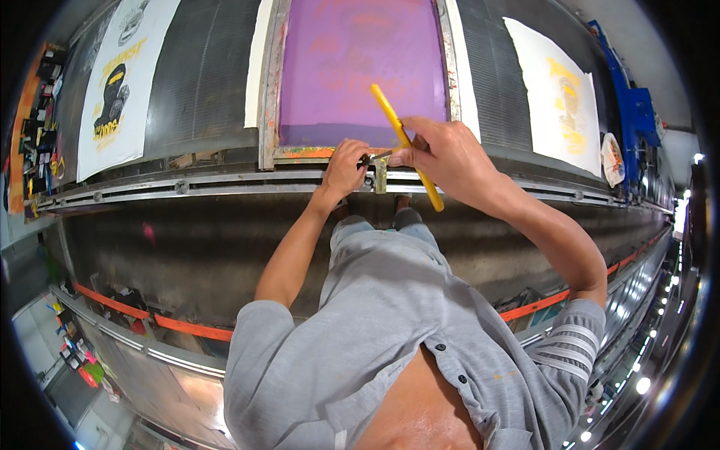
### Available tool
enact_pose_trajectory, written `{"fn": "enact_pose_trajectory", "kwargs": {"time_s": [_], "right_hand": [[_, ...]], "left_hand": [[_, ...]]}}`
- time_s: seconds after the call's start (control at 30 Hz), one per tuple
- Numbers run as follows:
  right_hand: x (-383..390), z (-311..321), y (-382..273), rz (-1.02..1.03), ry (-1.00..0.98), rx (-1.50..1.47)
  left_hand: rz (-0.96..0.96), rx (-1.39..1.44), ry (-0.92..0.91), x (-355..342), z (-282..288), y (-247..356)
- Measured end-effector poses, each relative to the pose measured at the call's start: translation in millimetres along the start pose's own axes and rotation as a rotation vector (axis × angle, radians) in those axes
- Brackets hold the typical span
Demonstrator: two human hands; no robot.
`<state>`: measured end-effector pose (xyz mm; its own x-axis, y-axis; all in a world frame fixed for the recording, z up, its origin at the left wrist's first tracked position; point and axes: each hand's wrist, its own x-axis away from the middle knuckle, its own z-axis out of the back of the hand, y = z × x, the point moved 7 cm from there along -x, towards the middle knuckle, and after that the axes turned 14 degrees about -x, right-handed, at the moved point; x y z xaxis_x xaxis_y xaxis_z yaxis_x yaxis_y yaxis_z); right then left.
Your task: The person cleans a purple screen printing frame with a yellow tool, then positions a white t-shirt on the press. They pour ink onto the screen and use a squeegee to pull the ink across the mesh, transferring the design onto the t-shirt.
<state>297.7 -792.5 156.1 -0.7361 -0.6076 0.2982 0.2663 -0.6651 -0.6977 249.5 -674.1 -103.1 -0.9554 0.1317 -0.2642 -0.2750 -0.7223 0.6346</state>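
Both my hands work at the near edge of the purple-meshed, metal-framed printing screen (358, 67).
My right hand (442, 154) grasps a long yellow plastic stick (406, 142); my left hand (346, 166) pinches a small dark clamp lever (373, 157).

Both hands (346, 166) (442, 150) forward, fingers closed.

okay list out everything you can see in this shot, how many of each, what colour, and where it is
Printing screen: one, purple mesh in a metal frame, top centre on the long table.
Printed white shirts: two, one with a black and yellow design at top left, one with a yellow design at top right.
Long printing table: one, dark grey, across the top.
Metal rail: one, grey, along the table's near edge.
Small metal clamp: one, on the rail below the screen frame.
Yellow stick: one, held slanting over the screen's lower edge.
Blue machine: one, far right.
Left hand: at the frame's lower edge, by the clamp.
Right hand: gripping the yellow stick.
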Motion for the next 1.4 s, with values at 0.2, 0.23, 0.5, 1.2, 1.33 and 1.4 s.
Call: {"fn": "enact_pose_trajectory", "kwargs": {"time_s": [0.2, 0.23, 0.5, 1.2, 1.33, 1.4], "right_hand": [[12, 0, -13, 0.568, 0.038, 0.259], [16, 0, -18, 0.630, 0.012, 0.279], [4, -3, -33, 0.834, -0.195, 0.677], [-11, -4, -20, 0.493, -0.057, 0.406], [-12, 3, -23, 0.382, 0.036, 0.416], [-18, 2, -6, 0.044, -0.105, -0.073]], "left_hand": [[0.215, -0.297, -0.088, 3, 3, 37], [0.276, -0.301, -0.122, 7, -4, 42], [0.272, -0.462, -0.166, 19, -22, 44], [0.277, -0.407, -0.177, 19, -18, 45], [0.278, -0.404, -0.137, 22, -15, 44], [0.218, -0.432, -0.163, 22, -18, 48]]}}
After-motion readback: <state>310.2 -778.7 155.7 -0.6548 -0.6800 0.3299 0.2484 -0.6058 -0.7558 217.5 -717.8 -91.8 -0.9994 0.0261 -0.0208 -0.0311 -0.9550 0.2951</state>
